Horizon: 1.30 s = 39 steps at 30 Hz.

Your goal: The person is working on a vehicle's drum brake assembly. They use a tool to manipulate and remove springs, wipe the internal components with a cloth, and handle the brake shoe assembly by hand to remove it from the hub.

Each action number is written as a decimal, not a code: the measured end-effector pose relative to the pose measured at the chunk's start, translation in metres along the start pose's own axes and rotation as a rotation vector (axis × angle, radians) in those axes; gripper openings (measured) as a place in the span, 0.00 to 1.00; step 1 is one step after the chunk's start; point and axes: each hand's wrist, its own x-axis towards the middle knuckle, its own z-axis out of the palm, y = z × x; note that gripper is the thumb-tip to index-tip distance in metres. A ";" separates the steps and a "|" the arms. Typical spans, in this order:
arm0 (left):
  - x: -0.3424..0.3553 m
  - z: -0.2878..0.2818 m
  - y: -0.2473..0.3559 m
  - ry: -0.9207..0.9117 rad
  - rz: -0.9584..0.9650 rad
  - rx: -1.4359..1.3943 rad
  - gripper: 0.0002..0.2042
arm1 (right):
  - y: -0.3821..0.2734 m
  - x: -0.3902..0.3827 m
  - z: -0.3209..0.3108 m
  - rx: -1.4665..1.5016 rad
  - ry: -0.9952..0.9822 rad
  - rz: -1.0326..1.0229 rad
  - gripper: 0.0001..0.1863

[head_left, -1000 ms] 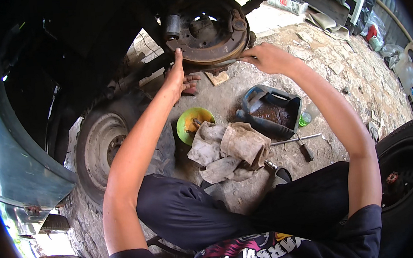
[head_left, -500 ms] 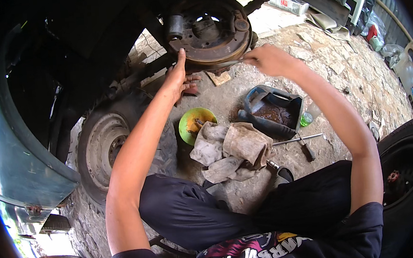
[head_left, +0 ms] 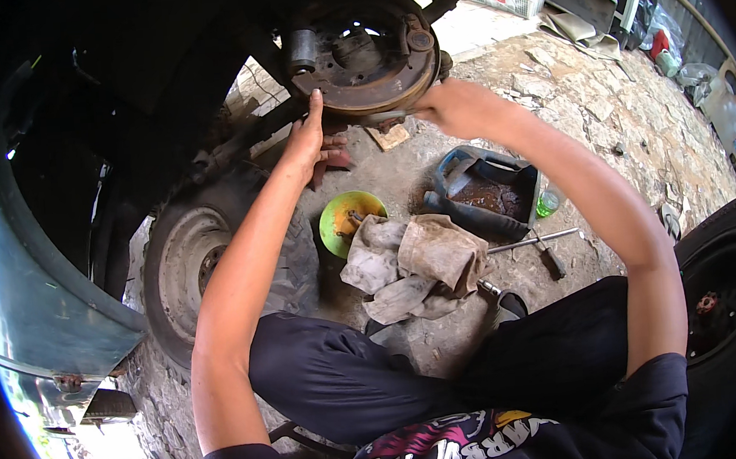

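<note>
A rusty drum brake assembly (head_left: 367, 95), with curved shoes and a grey cylinder (head_left: 300, 50), is mounted under the vehicle in front of me. My left hand (head_left: 307, 144) touches its lower left edge with the raised thumb; the other fingers are spread below. At the lower right, my right hand (head_left: 460, 108) is closed around a slim metal tool (head_left: 394, 116), which lies along the underside of the brake. Its exact kind cannot be made out, and my fingers hide its near end.
Below stand a green bowl (head_left: 334, 224) with small parts and a cut-open blue-black container (head_left: 508, 220) of dark liquid. Dirty rags (head_left: 438, 252), a metal bar (head_left: 535, 240) and a dark-handled tool (head_left: 552, 263) lie nearby. Wheels stand left (head_left: 184, 258) and right (head_left: 717, 282).
My right hand has moved slightly left along the brake's lower edge with the metal tool. My left hand keeps its place on the brake; the whole view has shifted a little.
</note>
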 end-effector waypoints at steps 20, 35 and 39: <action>-0.008 0.003 0.006 0.127 0.048 0.197 0.41 | -0.024 -0.006 0.034 0.096 0.123 0.105 0.13; 0.019 -0.030 -0.047 0.049 0.167 0.647 0.15 | -0.038 -0.002 0.032 0.069 0.128 0.106 0.13; 0.017 -0.033 -0.078 -0.037 0.507 0.985 0.11 | -0.050 0.014 0.033 0.057 0.087 0.057 0.13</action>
